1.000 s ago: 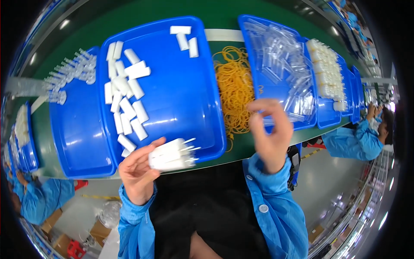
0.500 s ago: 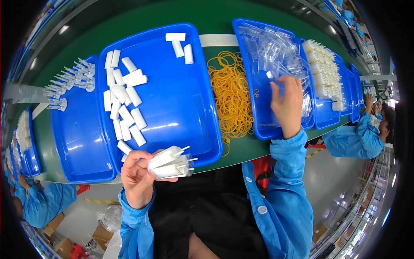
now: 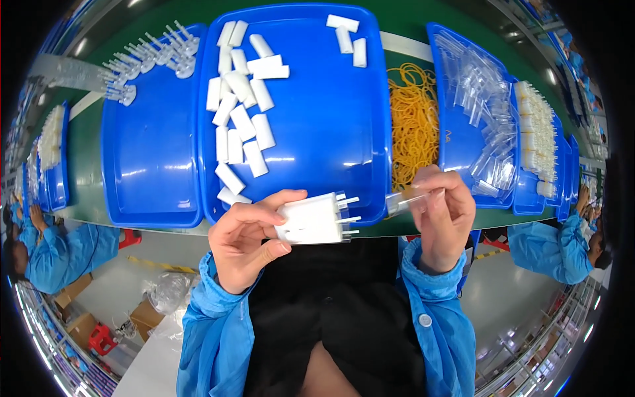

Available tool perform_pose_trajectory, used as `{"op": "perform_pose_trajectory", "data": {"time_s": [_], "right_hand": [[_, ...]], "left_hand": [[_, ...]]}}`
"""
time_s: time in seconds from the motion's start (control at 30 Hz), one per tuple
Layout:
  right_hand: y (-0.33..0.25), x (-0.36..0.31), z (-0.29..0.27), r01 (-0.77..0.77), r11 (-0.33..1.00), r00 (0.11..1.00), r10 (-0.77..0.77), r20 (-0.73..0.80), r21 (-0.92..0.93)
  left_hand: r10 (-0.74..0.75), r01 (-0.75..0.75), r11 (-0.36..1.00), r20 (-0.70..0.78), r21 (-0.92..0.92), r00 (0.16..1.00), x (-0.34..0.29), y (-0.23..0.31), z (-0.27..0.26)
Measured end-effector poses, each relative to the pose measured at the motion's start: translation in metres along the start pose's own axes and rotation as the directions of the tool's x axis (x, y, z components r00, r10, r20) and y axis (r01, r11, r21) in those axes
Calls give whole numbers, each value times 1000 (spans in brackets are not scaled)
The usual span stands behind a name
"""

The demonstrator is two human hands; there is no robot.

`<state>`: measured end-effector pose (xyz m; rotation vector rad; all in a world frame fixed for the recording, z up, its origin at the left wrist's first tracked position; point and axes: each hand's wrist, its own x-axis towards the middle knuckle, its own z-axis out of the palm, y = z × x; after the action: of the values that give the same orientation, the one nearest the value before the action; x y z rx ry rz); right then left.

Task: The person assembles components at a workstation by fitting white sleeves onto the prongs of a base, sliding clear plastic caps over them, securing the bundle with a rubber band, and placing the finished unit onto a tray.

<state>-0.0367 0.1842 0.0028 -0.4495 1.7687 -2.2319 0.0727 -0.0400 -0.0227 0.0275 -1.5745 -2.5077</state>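
My left hand (image 3: 239,237) is closed around a small bundle of white cylinders (image 3: 312,220), with thin pale rods sticking out of their right ends. Clear plastic shows around these cylinders. To the right, my right hand (image 3: 446,217) pinches a clear plastic sleeve (image 3: 403,200) between thumb and fingers. The sleeve points toward the rod ends, and a gap separates the two. Both hands are at the near edge of the bench, in front of the large blue tray (image 3: 317,126). Loose white cylinders (image 3: 254,159) lie along that tray's left side, and several more at its far right.
A pile of yellow rubber bands (image 3: 413,126) lies right of the large tray. Beyond it, a blue tray holds clear sleeves (image 3: 473,79), then comes a tray of finished-looking white bundles (image 3: 534,132). White stemmed pieces (image 3: 178,56) stand in the left tray. Other people sit at both sides.
My right hand has come back from the tray of clear sleeves with one in its fingers. My left hand has moved right with the bundle, and the view has shifted.
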Motion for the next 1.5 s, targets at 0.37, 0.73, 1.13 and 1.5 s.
{"op": "perform_pose_trajectory", "data": {"time_s": [0.37, 0.73, 1.13, 1.5], "right_hand": [[8, -5, 35, 56, 981, 993, -35, 117, -186], [23, -8, 50, 155, 925, 985, -119, 123, -348], [29, -12, 58, 315, 873, 948, -271, 166, -372], [29, -12, 58, 392, 863, 913, -323, 247, -318]], "left_hand": [[154, -130, 956, -73, 264, 985, -10, 2, -6], [273, -205, 846, -71, 493, 959, -11, 2, -6], [235, -216, 866, 14, 451, 972, 0, 0, -5], [192, -181, 876, 19, 446, 981, 1, 5, -2]]}}
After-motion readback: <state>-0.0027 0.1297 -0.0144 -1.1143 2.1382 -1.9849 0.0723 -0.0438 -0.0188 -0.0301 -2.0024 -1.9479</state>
